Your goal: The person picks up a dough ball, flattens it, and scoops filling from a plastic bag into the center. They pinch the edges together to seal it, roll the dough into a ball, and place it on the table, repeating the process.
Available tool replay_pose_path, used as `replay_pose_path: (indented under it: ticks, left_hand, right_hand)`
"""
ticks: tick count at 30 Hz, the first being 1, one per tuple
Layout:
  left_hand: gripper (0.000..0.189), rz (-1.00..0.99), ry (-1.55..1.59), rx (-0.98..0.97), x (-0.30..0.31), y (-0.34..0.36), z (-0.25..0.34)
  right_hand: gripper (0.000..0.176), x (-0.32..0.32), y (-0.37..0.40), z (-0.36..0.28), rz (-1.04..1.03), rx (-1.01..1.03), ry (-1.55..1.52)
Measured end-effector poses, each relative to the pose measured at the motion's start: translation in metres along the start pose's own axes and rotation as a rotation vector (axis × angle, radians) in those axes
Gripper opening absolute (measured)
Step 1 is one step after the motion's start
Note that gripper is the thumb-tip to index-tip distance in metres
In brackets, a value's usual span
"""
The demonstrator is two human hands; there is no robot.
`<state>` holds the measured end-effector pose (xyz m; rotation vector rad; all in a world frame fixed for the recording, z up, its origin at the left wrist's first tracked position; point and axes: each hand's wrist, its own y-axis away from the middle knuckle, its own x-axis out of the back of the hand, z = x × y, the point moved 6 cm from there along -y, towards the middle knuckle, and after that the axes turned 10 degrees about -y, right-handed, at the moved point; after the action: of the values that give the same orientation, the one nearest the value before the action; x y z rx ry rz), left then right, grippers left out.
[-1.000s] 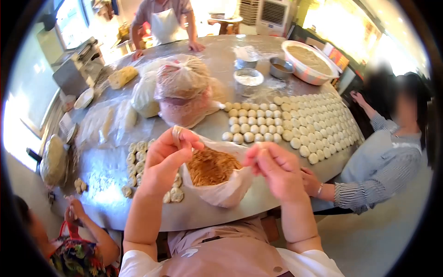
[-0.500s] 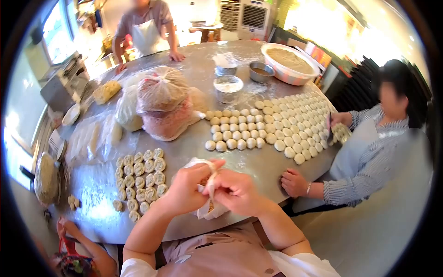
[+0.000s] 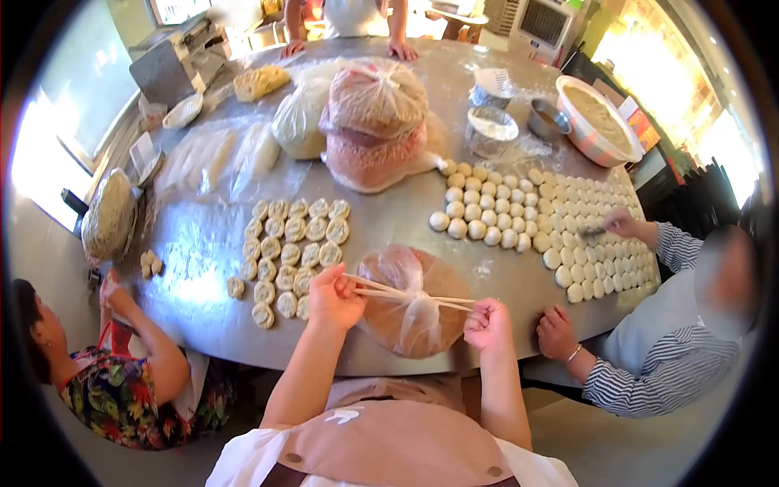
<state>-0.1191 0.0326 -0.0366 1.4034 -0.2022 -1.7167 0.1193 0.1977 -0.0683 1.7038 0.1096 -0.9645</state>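
Note:
A clear plastic bag [image 3: 389,325] full of brown filling sits on the metal table close in front of me. Its gathered neck is knotted on top, and thin stretched ends run out to both sides. My left hand [image 3: 337,299] is closed on the ends at the left, fingers pinched together. On the other side, my right hand [image 3: 488,325] grips the end at the right in a fist. Just left of the bag lie rows of coiled dough pieces [image 3: 290,253]. Smooth round dough balls [image 3: 492,235] stand in rows to its right.
Large filled bags [image 3: 377,134] are stacked mid-table. Metal bowls [image 3: 491,132] and a wide basin [image 3: 600,122] stand at the back right. A co-worker's hand [image 3: 557,333] rests at the right edge. Another person [image 3: 122,381] is at the left, and a third stands opposite.
My hands have moved apart from close together over the bag, and its neck ends are now stretched sideways. My view has shifted; the right co-worker's far hand is now over the flattened dough pieces.

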Motion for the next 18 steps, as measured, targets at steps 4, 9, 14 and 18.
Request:
replay_pose_path:
  ticks: [4,9,14,18]
  left_hand:
    - [0.028,-0.062,-0.008,-0.064,-0.009,0.011,-0.002]
    - [0.019,-0.397,-0.677,-0.233,-0.056,0.021,-0.005]
    - [0.029,-0.672,-1.569,-1.243,-0.127,0.089,-0.045]
    - [0.011,-0.62,-1.438,-0.945,-0.11,0.083,-0.037]
  right_hand:
    - [0.024,0.013,0.003,-0.002,0.002,0.081,-0.014]
    - [0.012,-0.061,0.063,-0.016,-0.315,0.404,0.396]
    - [0.008,-0.139,0.143,0.051,-0.849,1.049,1.438]
    - [0.015,-0.146,0.137,0.058,-0.718,1.154,1.431]
